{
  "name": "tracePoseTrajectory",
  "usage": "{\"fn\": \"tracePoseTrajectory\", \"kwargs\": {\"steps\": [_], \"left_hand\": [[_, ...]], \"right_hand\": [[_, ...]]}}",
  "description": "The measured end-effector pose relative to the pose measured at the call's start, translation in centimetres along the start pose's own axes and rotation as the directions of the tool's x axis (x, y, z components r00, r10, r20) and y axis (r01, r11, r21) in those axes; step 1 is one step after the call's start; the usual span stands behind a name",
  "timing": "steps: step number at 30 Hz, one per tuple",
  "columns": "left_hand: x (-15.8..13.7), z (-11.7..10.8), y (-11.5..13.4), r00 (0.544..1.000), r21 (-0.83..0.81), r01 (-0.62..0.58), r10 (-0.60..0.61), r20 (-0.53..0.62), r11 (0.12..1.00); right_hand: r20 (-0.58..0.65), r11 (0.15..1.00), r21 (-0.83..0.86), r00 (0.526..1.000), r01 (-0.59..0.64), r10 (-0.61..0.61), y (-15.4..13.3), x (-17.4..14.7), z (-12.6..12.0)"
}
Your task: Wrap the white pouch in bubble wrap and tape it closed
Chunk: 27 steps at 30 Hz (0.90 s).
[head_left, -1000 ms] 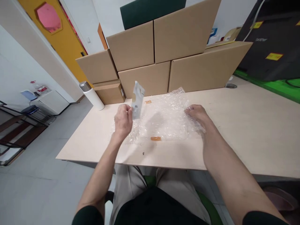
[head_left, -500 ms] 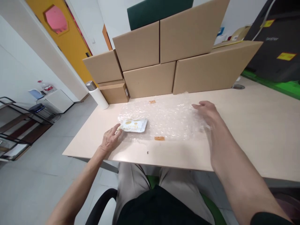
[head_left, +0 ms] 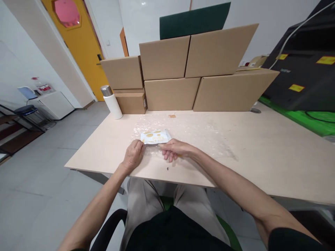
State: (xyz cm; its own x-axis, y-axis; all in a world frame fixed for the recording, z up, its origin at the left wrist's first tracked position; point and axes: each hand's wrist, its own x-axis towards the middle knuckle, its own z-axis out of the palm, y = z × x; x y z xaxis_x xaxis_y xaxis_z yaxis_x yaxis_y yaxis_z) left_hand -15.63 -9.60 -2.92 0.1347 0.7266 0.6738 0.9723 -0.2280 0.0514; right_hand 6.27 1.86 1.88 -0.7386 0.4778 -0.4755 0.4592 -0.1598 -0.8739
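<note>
A white packet (head_left: 156, 136) with gold spots and lettering lies over a sheet of bubble wrap (head_left: 195, 134). Its near edge looks slightly raised, with shadow beneath. My left hand (head_left: 134, 155) is closed at the packet's near left corner, fingers pinched together. At the near right corner, my right hand (head_left: 178, 149) grips the packet's edge, with the other fingers curled below. The wrap spreads flat on the table to the right and behind the packet; its near part is partly covered by my hands.
Cardboard boxes (head_left: 171, 94) are stacked along the table's back, with a dark green box (head_left: 193, 22) on top. A white bottle with a metal cap (head_left: 113, 106) stands at the back left. A black machine (head_left: 306, 66) is at the far right. The table's (head_left: 261, 157) front edge is near my lap.
My right hand has come left from the wrap's right end to the packet. My left hand has closed at the packet's corner. The camera view has shifted slightly.
</note>
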Motion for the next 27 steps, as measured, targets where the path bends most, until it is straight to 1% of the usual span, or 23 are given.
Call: {"fn": "tracePoseTrajectory", "kwargs": {"steps": [1, 2, 4, 5, 6, 8, 9, 10, 11, 12, 13, 14, 15, 16, 17, 18, 20, 23, 25, 27], "left_hand": [[0.2, 0.3, 0.7, 1.000, 0.023, 0.000, 0.001, -0.026, 1.000], [0.5, 0.7, 1.5, 0.999, 0.046, -0.004, 0.006, -0.047, 0.999], [1.0, 1.4, 3.2, 0.997, 0.065, -0.023, 0.028, -0.068, 0.998], [1.2, 1.6, 4.0, 0.997, 0.051, -0.039, 0.042, -0.069, 0.998], [1.3, 1.7, 4.6, 0.996, 0.019, -0.055, 0.056, -0.066, 0.998], [1.6, 1.4, 5.3, 0.997, -0.073, -0.041, 0.036, -0.066, 0.996], [1.6, 1.0, 5.2, 0.997, -0.112, 0.010, -0.019, -0.074, 0.994], [1.5, 0.4, 4.7, 0.991, -0.133, 0.098, -0.109, -0.080, 0.986], [1.4, -0.3, 3.8, 0.970, -0.131, 0.220, -0.231, -0.077, 0.967], [1.3, -1.1, 2.7, 0.927, -0.106, 0.362, -0.369, -0.062, 0.926], [1.0, -1.9, 1.5, 0.863, -0.055, 0.504, -0.505, -0.020, 0.862], [0.7, -2.6, 0.1, 0.777, 0.012, 0.627, -0.627, 0.053, 0.779], [0.4, -3.3, -1.1, 0.683, 0.084, 0.710, -0.714, 0.154, 0.699], [0.1, -3.8, -2.3, 0.603, 0.140, 0.755, -0.762, 0.236, 0.641], [-0.2, -4.2, -3.2, 0.547, 0.171, 0.777, -0.784, 0.293, 0.606], [-0.4, -4.5, -3.8, 0.510, 0.186, 0.788, -0.791, 0.338, 0.587], [-0.5, -4.7, -4.4, 0.477, 0.177, 0.802, -0.790, 0.385, 0.571], [-0.1, -4.4, -4.2, 0.430, 0.154, 0.831, -0.794, 0.431, 0.534], [0.3, -4.2, -4.0, 0.409, 0.131, 0.850, -0.796, 0.447, 0.510], [0.5, -4.0, -4.0, 0.397, 0.102, 0.867, -0.801, 0.448, 0.487]], "right_hand": [[0.008, 0.993, 0.117, 1.000, -0.002, 0.001, 0.2, 0.4, 1.1], [-0.016, 0.966, 0.259, 1.000, 0.021, -0.017, 0.4, 0.9, 2.0], [-0.135, 0.851, 0.511, 0.989, 0.118, -0.056, 0.7, 1.7, 3.3], [-0.217, 0.786, 0.593, 0.975, 0.178, -0.057, 0.7, 2.2, 3.7], [-0.302, 0.734, 0.636, 0.952, 0.238, -0.047, 0.6, 2.6, 3.9], [-0.440, 0.688, 0.645, 0.898, 0.332, -0.021, 0.4, 3.4, 3.8], [-0.482, 0.682, 0.633, 0.876, 0.367, -0.024, 0.2, 3.6, 3.6], [-0.501, 0.679, 0.621, 0.864, 0.391, -0.040, 0.1, 3.8, 3.3], [-0.496, 0.681, 0.613, 0.866, 0.401, -0.063, 0.1, 4.0, 2.9], [-0.471, 0.687, 0.609, 0.878, 0.395, -0.087, 0.0, 4.1, 2.6], [-0.434, 0.697, 0.609, 0.895, 0.378, -0.107, 0.0, 4.2, 2.3], [-0.392, 0.709, 0.609, 0.912, 0.356, -0.121, 0.0, 4.4, 2.0], [-0.352, 0.721, 0.609, 0.927, 0.331, -0.128, 0.0, 4.6, 1.8], [-0.317, 0.733, 0.608, 0.940, 0.306, -0.129, -0.1, 4.9, 1.7], [-0.287, 0.745, 0.604, 0.950, 0.282, -0.127, -0.1, 5.3, 1.6], [-0.264, 0.757, 0.599, 0.957, 0.263, -0.123, -0.2, 5.8, 1.5], [-0.222, 0.780, 0.583, 0.968, 0.227, -0.116, -0.3, 7.0, 1.3], [-0.145, 0.805, 0.562, 0.981, 0.190, -0.130, -0.5, 8.7, 1.2], [-0.111, 0.824, 0.538, 0.984, 0.177, -0.139, -0.8, 9.5, 1.3], [-0.115, 0.855, 0.490, 0.985, 0.167, -0.127, -1.0, 10.0, 1.6]]}}
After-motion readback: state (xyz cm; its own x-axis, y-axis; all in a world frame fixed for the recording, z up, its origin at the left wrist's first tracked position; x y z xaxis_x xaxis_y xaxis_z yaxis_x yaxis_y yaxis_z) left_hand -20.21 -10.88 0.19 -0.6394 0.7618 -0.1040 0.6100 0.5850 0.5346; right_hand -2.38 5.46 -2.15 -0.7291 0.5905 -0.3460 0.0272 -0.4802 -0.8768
